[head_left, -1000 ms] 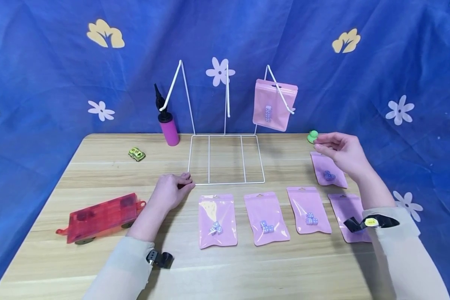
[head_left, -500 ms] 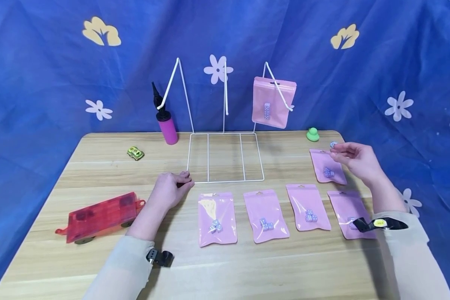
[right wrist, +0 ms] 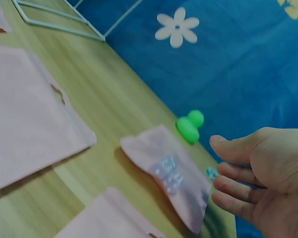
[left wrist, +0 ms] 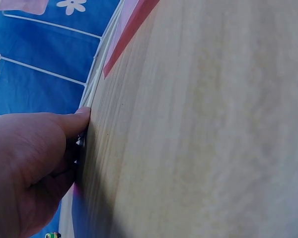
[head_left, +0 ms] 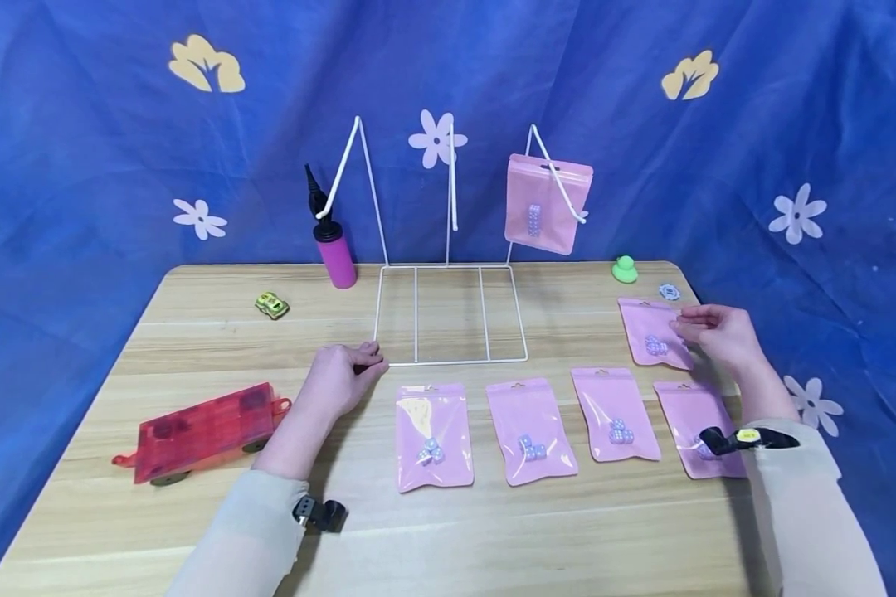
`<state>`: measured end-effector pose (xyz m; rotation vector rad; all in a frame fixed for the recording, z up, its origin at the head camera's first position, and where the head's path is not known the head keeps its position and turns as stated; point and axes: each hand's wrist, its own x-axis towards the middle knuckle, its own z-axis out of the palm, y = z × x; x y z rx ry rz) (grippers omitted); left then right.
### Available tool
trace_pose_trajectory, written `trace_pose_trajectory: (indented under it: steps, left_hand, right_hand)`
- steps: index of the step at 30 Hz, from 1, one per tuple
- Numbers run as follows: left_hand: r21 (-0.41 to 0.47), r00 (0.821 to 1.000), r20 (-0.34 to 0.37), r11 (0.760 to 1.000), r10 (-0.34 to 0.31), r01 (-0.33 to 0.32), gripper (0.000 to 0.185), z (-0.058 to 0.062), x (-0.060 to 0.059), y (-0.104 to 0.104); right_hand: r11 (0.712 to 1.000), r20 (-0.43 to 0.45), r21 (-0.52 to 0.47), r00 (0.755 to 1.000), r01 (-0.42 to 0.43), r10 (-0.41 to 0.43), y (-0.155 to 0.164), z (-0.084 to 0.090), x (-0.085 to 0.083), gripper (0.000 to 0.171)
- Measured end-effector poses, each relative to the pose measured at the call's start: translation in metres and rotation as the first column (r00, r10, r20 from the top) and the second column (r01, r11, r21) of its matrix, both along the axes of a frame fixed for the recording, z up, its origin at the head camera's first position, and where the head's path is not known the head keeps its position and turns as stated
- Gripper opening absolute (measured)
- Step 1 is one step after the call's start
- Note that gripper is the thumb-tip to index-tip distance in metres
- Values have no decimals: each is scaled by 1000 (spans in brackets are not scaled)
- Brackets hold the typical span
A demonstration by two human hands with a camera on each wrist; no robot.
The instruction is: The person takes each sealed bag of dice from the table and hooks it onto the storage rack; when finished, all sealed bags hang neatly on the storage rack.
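Note:
My left hand (head_left: 339, 381) pinches the near left corner of a white wire rack (head_left: 455, 362); in the left wrist view its thumb lies along the wire. A pink zip bag (head_left: 548, 203) with dice hangs on the rack's right hook. My right hand (head_left: 724, 336), fingers relaxed and thumb apart, is at the right edge of a pink bag of dice (head_left: 635, 319); whether it touches the bag I cannot tell. Just beyond lie a blue-and-white patterned disc (head_left: 669, 292), like a poker chip, and a green rubber duck (head_left: 625, 269).
Several more pink bags of dice (head_left: 433, 414) lie in front of the rack. To the left are a red toy wagon (head_left: 205, 431), a small yellow-green toy car (head_left: 272, 305) and a purple hand pump (head_left: 336, 257) with a black nozzle. A blue curtain (head_left: 269, 149) hangs behind the table.
My right hand moved rightward from beside the duck with the blue-and-white disc, set it down at the table's far right and drew back towards the nearby bag. My left hand stayed put.

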<state>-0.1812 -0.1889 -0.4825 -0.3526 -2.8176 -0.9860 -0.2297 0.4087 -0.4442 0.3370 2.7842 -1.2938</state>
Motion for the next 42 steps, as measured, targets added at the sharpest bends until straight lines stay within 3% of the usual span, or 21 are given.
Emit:
trace_pose_trajectory:
  steps: [7, 14, 19, 24, 30, 36, 42]
  left_hand:
    - [-10, 1000, 8, 1000, 0, 0, 20, 0, 0, 0]
    - [-11, 1000, 20, 1000, 6, -6, 20, 0, 1, 0]
    - [-7, 1000, 8, 1000, 12, -12, 20, -1, 0, 0]
    - [-10, 1000, -3, 1000, 9, -9, 20, -1, 0, 0]
    - [-8, 1000, -2, 1000, 5, -5, 20, -1, 0, 1]
    - [-10, 1000, -1, 1000, 2, -2, 20, -2, -1, 1]
    - [-6, 1000, -4, 1000, -2, 2, 21, -1, -1, 0]
  right_hand:
    - [994, 95, 20, 989, 110, -111, 9, -20, -5, 70]
    - [971, 233, -1, 945, 238, -231, 0, -20, -13, 91]
    - [965, 235, 27, 937, 261, -260, -6, -19, -17, 81]
    - [955, 265, -44, 925, 293, -272, -8, -21, -18, 69]
    - [950, 204, -86, 939, 299, -277, -7, -20, -18, 61]
    - [944, 144, -139, 949, 299, -279, -13, -10, -14, 59]
    - [952, 79, -214, 975, 221, -208, -23, 8, -6, 41]
